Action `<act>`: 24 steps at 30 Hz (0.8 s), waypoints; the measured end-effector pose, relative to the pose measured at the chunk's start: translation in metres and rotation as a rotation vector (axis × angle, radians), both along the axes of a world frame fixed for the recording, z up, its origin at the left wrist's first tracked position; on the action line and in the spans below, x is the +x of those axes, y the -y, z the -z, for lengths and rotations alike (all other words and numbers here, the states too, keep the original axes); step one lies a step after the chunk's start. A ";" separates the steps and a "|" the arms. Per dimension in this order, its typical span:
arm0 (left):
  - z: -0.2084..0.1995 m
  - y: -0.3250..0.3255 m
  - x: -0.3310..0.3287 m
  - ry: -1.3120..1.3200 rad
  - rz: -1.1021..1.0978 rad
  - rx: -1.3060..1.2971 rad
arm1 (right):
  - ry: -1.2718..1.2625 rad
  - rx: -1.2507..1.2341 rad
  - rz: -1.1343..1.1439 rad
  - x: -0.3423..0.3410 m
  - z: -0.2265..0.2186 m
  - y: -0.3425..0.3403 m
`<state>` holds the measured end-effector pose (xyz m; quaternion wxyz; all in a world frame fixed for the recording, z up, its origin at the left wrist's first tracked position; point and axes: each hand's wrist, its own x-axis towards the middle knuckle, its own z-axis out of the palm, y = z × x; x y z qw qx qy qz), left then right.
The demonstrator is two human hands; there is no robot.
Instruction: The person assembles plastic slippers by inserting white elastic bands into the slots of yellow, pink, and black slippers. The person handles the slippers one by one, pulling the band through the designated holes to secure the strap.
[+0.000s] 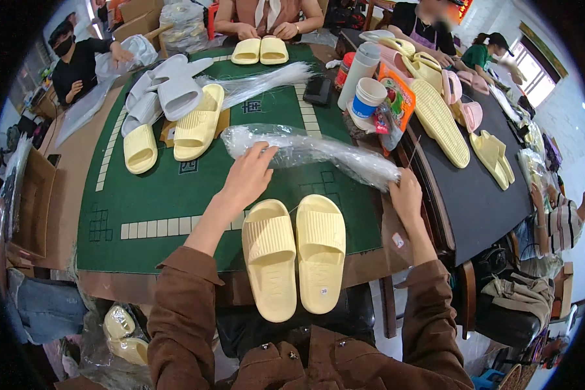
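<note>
A pair of pale yellow slide sandals, a left slide [271,260] and a right slide [320,253], lies side by side at the table's near edge, toes away from me. Beyond them stretches a long clear plastic bag [318,151] with a bundle of thin whitish strands in it. My left hand [250,172] rests on the bag's left part, fingers stretched out. At the bag's right end, my right hand [406,195] has its fingers closed on the plastic. Neither hand touches the sandals.
Grey slides [179,91] and loose yellow slides [198,127] lie at the left of the green mat [149,201]. Loose white strands [273,84] spread behind. A bottle [361,71], a paper cup [368,97] and an orange packet [396,97] stand right. Co-workers sit around.
</note>
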<state>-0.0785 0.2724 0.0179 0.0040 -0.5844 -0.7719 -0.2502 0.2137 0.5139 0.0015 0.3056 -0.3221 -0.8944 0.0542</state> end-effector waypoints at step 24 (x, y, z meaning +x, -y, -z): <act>-0.026 0.081 0.116 0.073 0.249 -0.117 | -0.243 -0.078 -0.147 -0.002 -0.048 0.034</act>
